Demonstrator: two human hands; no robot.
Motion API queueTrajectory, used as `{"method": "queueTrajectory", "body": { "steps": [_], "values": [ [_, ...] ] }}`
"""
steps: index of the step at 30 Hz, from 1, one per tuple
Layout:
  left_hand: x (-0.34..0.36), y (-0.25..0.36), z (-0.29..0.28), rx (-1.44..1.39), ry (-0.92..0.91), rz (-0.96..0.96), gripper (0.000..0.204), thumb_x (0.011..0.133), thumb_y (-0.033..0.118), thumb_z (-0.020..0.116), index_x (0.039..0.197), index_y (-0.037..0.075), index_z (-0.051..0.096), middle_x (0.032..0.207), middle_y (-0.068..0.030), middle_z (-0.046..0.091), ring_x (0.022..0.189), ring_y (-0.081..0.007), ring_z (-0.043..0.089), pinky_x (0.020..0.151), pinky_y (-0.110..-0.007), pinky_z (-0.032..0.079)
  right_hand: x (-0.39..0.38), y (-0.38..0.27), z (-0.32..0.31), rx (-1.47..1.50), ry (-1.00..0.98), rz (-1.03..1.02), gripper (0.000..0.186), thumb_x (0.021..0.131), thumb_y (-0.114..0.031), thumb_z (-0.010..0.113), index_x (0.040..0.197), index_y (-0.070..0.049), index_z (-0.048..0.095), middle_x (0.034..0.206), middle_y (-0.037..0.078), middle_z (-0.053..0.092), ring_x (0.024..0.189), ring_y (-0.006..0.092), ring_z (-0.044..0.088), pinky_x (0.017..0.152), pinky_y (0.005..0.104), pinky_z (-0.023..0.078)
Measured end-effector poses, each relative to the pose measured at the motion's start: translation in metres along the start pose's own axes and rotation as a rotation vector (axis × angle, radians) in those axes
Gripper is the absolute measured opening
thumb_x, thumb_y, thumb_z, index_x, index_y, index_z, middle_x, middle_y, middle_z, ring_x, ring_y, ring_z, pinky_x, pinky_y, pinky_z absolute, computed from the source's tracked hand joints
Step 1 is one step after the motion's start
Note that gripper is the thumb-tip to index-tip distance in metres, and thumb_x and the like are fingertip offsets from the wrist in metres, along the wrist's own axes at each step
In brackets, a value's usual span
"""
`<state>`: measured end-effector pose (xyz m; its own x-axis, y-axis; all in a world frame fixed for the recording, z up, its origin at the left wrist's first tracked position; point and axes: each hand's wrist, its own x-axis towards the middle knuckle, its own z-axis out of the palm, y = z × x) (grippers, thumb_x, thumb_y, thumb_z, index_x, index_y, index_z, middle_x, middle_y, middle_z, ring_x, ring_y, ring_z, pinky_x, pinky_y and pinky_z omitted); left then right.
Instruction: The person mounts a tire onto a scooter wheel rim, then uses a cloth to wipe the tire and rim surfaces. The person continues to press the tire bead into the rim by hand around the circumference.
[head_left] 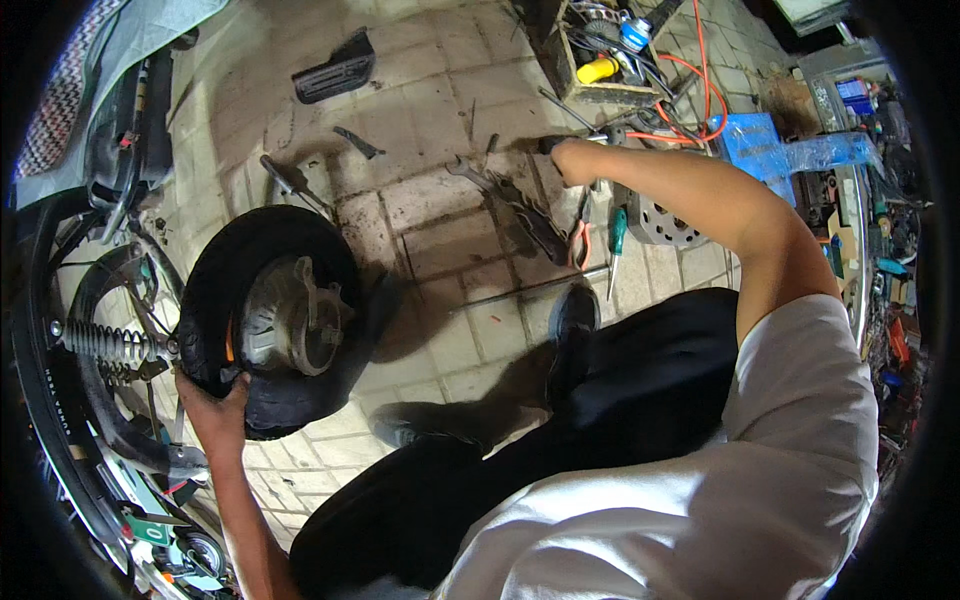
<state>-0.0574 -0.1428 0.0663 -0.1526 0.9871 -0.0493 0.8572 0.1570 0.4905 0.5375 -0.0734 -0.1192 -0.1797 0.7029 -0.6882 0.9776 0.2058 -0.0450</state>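
Note:
My left hand (215, 400) is closed on the lower left edge of a scooter wheel (215, 270), with the thumb toward its inner side. The wheel has a thick black tyre and a grey metal hub (285, 325), and it stands tilted on the paving beside the scooter. My right hand (572, 162) reaches far forward, low over the floor tools. Its fingers are curled at a small dark thing that I cannot make out. Near it lie red-handled pliers (580, 240), a green-handled screwdriver (617, 235), an open-ended wrench (468, 175) and a perforated round metal part (668, 225).
The scooter (40, 330) with its coil spring (110, 342) stands at the left. A ratchet-like tool (285, 178) and a black plastic cover (335, 70) lie ahead. A wooden tool box (610, 92), an orange hose (700, 60) and a blue-wrapped package (755, 145) are at the far right.

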Motion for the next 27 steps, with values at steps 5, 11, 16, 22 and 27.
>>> {"method": "queueTrajectory", "body": {
  "steps": [5,11,16,22,27],
  "values": [
    [0.008,0.003,-0.002,-0.055,-0.042,0.062,0.081,0.071,0.003,0.078,0.139,-0.006,0.035,0.127,-0.0218,0.052,0.114,-0.0304,0.053,0.104,-0.035,0.038,-0.039,-0.051,0.074,-0.112,-0.217,-0.278,0.02,0.08,-0.011,0.063,0.096,-0.001,0.072,0.098,0.022,0.069,0.094,0.0381,0.067,0.078,0.0453,0.054],
    [0.018,0.008,0.01,-0.119,-0.008,0.013,0.084,0.072,0.002,0.079,0.141,-0.009,0.031,0.129,-0.0244,0.051,0.12,-0.034,0.052,0.106,-0.036,0.038,-0.028,-0.131,0.149,-0.216,-0.068,-0.574,0.016,0.083,-0.014,0.06,0.083,-0.008,0.074,0.089,0.015,0.072,0.082,0.0335,0.071,0.065,0.0473,0.056],
    [0.013,0.012,0.013,0.181,0.083,0.144,0.084,0.069,0.01,0.084,0.136,-0.012,0.038,0.129,-0.0315,0.049,0.118,-0.0441,0.05,0.106,-0.046,0.038,-0.032,-0.131,0.135,-0.202,-0.17,-0.601,0.025,0.086,-0.013,0.056,0.107,-0.002,0.064,0.099,0.02,0.068,0.089,0.0365,0.068,0.075,0.0487,0.054],
    [0.012,0.015,0.017,0.302,0.19,0.181,0.089,0.064,0.015,0.086,0.134,-0.012,0.038,0.122,-0.0304,0.052,0.114,-0.0465,0.049,0.101,-0.049,0.039,-0.063,-0.158,0.01,0.564,0.246,-0.564,0.024,0.093,-0.01,0.054,0.113,0.003,0.057,0.095,0.028,0.064,0.079,0.0436,0.064,0.069,0.0466,0.051],
    [0.011,0.029,0.017,0.33,0.189,0.167,0.087,0.063,0.016,0.085,0.132,-0.01,0.04,0.116,-0.0282,0.054,0.109,-0.0453,0.051,0.095,-0.048,0.043,-0.076,-0.204,-0.105,0.477,0.598,-0.711,0.014,0.096,-0.013,0.057,0.098,0.001,0.059,0.065,0.02,0.062,0.057,0.0308,0.063,0.052,0.0413,0.048]
  ]
}}
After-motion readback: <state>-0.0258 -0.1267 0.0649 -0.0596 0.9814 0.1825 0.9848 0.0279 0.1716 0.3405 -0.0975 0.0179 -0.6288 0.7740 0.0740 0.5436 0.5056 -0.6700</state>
